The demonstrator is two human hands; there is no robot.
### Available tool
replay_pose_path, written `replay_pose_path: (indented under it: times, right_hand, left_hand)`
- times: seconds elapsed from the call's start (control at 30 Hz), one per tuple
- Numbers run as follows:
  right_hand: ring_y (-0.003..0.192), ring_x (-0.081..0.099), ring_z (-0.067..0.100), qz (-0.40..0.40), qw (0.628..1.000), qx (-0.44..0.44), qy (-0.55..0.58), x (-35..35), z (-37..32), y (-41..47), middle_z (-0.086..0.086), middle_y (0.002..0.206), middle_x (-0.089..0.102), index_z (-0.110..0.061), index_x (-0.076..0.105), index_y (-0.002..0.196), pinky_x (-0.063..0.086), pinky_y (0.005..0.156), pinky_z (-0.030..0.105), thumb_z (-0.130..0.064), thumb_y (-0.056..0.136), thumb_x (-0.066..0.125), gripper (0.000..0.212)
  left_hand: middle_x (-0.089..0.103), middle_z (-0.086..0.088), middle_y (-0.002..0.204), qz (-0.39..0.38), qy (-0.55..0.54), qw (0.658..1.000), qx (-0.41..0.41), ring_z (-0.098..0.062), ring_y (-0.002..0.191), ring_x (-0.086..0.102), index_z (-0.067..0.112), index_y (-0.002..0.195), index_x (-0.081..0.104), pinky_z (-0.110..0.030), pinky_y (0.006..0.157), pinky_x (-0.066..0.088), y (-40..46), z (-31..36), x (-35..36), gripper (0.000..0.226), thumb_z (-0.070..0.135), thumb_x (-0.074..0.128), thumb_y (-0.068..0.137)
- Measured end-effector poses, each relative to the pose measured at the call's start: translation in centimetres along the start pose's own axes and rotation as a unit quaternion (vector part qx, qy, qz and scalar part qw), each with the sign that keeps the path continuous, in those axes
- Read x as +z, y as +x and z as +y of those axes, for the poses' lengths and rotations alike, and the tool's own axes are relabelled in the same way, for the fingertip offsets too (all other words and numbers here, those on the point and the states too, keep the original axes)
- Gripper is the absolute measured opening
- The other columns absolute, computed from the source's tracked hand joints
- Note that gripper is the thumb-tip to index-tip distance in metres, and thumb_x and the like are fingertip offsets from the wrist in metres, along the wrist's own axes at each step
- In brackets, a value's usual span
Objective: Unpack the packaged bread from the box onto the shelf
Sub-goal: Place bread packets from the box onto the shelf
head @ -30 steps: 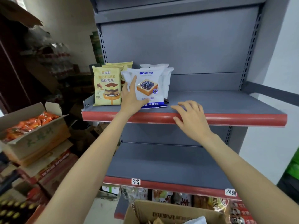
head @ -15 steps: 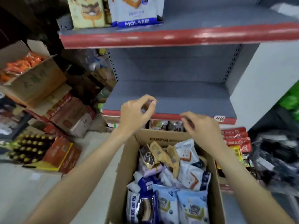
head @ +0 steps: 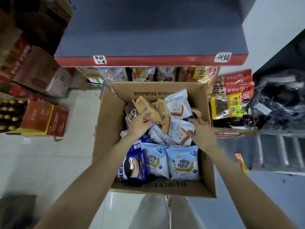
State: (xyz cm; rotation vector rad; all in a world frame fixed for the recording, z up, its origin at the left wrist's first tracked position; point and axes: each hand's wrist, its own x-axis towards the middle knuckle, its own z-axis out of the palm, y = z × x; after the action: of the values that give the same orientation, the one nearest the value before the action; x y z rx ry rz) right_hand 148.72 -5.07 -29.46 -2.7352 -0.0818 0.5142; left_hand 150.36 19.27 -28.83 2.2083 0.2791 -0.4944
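Cardboard box (head: 109, 129): open-topped, standing on the pale floor directly below you, its far wall just beneath the red front lip of the grey shelf (head: 148, 61). All positions below are taken from this box.

Contents, packaged bread:
- Near wall, right: two pale blue packets (head: 183, 162) side by side, each picturing a speckled cake slice.
- Near wall, left: one dark blue packet (head: 132, 166) picturing a round chocolate-topped cake.
- Far half, left: several tan packets (head: 160, 111), tilted and overlapping.
- Far half, right: white packets with an orange-edged toast picture, one (head: 177, 104) leaning against the far wall, another (head: 179, 131) lower, in the middle.

Your left hand (head: 139, 123): inside the box, left of centre, fingers curled in among the tan packets; blur hides whether they pinch one.

Your right hand (head: 202, 131): inside the box at its right wall, fingers spread and resting on the lower white packet, thumb against its edge.

Outside the box:
- Beyond the far wall, under the shelf: a row of snack bags (head: 145, 74).
- Right of the box: red sachets (head: 234, 85) and yellow packs (head: 226, 105).
- Left of the box: an orange carton (head: 44, 118) and brown cartons (head: 33, 68) on the floor.
- On the shelf lip: two handwritten white labels (head: 99, 59).
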Motion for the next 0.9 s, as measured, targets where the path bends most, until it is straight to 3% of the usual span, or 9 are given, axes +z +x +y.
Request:
replay_pose_path:
  times: [0.1,0.23,0.37,0.5,0.63,0.7,0.83,0.9]
  right_hand:
    - [0.114,0.049,0.036,0.006,0.999,0.018,-0.046,3.0,0.8,1.5,0.014,0.131,0.051,-0.014,0.042,0.137,0.041,0.094,0.043,-0.029,0.09,0.059,0.052]
    - [0.111,0.052,0.034,-0.007,0.993,0.058,-0.099,5.7,1.5,3.6,0.014,0.125,0.052,-0.014,0.037,0.136,0.04,0.093,0.041,-0.04,0.09,0.056,0.056]
    - [0.101,0.059,0.031,-0.02,0.991,0.076,-0.111,6.9,2.0,4.5,0.016,0.119,0.055,-0.014,0.041,0.121,0.045,0.081,0.037,-0.046,0.084,0.063,0.054]
    - [0.09,0.065,0.026,-0.046,0.989,0.063,-0.125,7.1,2.4,5.3,0.01,0.11,0.061,-0.017,0.042,0.116,0.042,0.064,0.03,-0.037,0.086,0.063,0.041]
    - [0.09,0.066,0.026,-0.045,0.99,0.073,-0.115,6.6,2.6,5.5,0.007,0.106,0.062,-0.016,0.045,0.115,0.04,0.062,0.029,-0.029,0.09,0.059,0.031]
    - [0.091,0.066,0.025,-0.042,0.989,0.073,-0.123,6.5,2.3,5.2,0.006,0.107,0.063,-0.016,0.046,0.115,0.038,0.061,0.028,-0.027,0.091,0.057,0.029]
    - [0.09,0.066,0.022,-0.018,0.988,0.068,-0.135,6.4,1.7,4.5,0.005,0.106,0.064,-0.015,0.048,0.118,0.042,0.064,0.029,-0.021,0.093,0.054,0.027]
    - [0.09,0.066,0.022,-0.005,0.988,0.066,-0.138,6.3,1.4,4.2,0.004,0.105,0.065,-0.015,0.049,0.116,0.045,0.075,0.031,-0.024,0.093,0.054,0.025]
  left_hand:
    - [0.056,-0.007,0.127,-0.023,0.048,0.996,0.07,-0.02,0.119,0.052,0.011,0.127,0.052,-0.027,0.095,0.041,3.3,-0.9,2.2,0.038,0.011,0.06,0.09]
    - [0.047,-0.009,0.136,-0.033,0.1,0.989,0.102,-0.023,0.121,0.049,0.016,0.134,0.044,-0.036,0.102,0.039,8.8,-0.3,4.0,0.049,0.018,0.063,0.088]
    - [0.027,-0.008,0.15,-0.1,0.17,0.972,0.128,-0.024,0.138,0.028,0.016,0.144,0.028,-0.035,0.108,0.03,14.3,0.7,6.0,0.068,0.018,0.064,0.087]
    - [0.027,-0.009,0.149,-0.143,0.222,0.957,0.123,-0.025,0.138,0.028,0.014,0.147,0.022,-0.034,0.108,0.03,18.3,1.1,8.3,0.075,0.024,0.065,0.086]
    - [0.033,-0.01,0.144,-0.137,0.21,0.964,0.091,-0.025,0.135,0.031,0.009,0.143,0.028,-0.038,0.109,0.03,19.7,1.2,9.9,0.077,0.035,0.069,0.083]
    - [0.041,-0.011,0.14,-0.155,0.218,0.957,0.112,-0.027,0.132,0.037,0.009,0.139,0.038,-0.039,0.106,0.033,20.1,0.9,10.2,0.071,0.037,0.069,0.081]
    - [0.047,-0.011,0.118,-0.157,0.288,0.928,0.178,-0.025,0.113,0.042,0.007,0.11,0.058,-0.03,0.087,0.034,19.9,1.3,9.8,0.038,0.034,0.067,0.083]
    - [0.043,-0.01,0.129,-0.159,0.299,0.917,0.213,-0.025,0.122,0.037,0.007,0.116,0.055,-0.03,0.095,0.031,19.5,1.9,9.3,0.041,0.028,0.067,0.082]
